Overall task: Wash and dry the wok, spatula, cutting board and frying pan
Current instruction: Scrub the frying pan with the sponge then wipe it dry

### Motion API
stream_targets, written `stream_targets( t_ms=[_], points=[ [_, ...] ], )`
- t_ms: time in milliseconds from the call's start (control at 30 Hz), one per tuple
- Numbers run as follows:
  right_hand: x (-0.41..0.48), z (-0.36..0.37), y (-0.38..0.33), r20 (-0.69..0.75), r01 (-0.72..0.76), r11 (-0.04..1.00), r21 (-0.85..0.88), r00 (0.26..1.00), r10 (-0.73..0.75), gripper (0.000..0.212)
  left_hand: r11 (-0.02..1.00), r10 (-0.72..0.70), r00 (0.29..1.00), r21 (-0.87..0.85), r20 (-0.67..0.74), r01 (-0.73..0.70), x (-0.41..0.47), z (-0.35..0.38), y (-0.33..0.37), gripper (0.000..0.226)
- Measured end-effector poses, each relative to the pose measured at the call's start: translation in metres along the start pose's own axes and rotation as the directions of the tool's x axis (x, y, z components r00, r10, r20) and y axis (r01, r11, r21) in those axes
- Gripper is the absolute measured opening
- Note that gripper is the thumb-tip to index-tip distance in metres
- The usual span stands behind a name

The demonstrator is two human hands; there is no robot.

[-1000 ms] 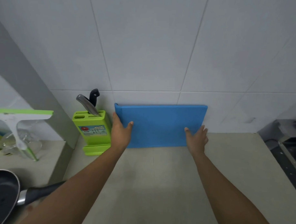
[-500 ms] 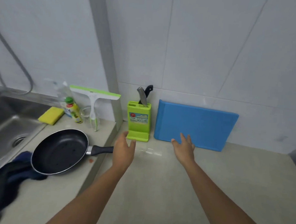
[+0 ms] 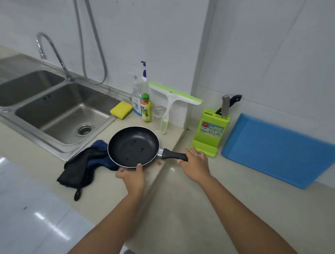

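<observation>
The black frying pan (image 3: pixel 133 146) lies on the counter beside the sink, its handle pointing right. My left hand (image 3: pixel 132 178) is at the pan's near rim with the thumb touching the rim and the fingers apart. My right hand (image 3: pixel 196 164) is spread at the end of the handle, not closed round it. The blue cutting board (image 3: pixel 279 149) leans against the tiled wall at the right, apart from both hands. No wok or spatula is in view.
A double steel sink (image 3: pixel 64 112) with a tap lies at the left. A dark cloth (image 3: pixel 85 165) sits partly under the pan. A yellow sponge (image 3: pixel 121 110), bottles (image 3: pixel 146 109), a squeegee (image 3: pixel 173 100) and a green knife block (image 3: pixel 210 130) stand along the wall.
Both hands have let go of the cutting board, which stays leaning on the wall, and moved left to the frying pan. The view has swung left to the sink.
</observation>
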State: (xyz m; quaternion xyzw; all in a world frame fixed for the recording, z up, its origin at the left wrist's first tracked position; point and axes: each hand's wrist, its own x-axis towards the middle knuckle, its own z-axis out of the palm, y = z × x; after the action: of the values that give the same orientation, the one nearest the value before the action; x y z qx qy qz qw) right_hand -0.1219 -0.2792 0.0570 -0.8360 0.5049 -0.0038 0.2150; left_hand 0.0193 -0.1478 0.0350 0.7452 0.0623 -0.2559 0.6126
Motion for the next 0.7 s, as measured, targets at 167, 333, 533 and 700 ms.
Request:
stream_targets(
  t_ms=[167,333,533,700],
  points=[
    [0.016,0.023,-0.032,0.020,-0.030,0.989,-0.146,0.999,0.033,0.062,0.990,-0.134,0.988,-0.028,0.080,0.136,0.046,-0.024,0.012,0.076],
    [0.009,0.037,-0.041,-0.089,-0.099,0.971,-0.218,0.993,0.081,0.049,0.989,-0.074,0.978,0.137,0.197,0.047,0.079,-0.035,0.005,0.052],
    [-0.018,0.045,-0.039,-0.054,-0.063,0.998,-0.009,0.997,0.062,0.035,0.963,0.104,0.966,0.220,0.236,-0.157,0.087,-0.046,0.031,0.039],
    [-0.033,0.038,-0.060,-0.101,-0.016,0.982,0.190,0.994,0.036,0.034,0.950,0.149,0.950,0.227,0.274,-0.215,0.106,-0.055,0.059,0.037]
  ],
)
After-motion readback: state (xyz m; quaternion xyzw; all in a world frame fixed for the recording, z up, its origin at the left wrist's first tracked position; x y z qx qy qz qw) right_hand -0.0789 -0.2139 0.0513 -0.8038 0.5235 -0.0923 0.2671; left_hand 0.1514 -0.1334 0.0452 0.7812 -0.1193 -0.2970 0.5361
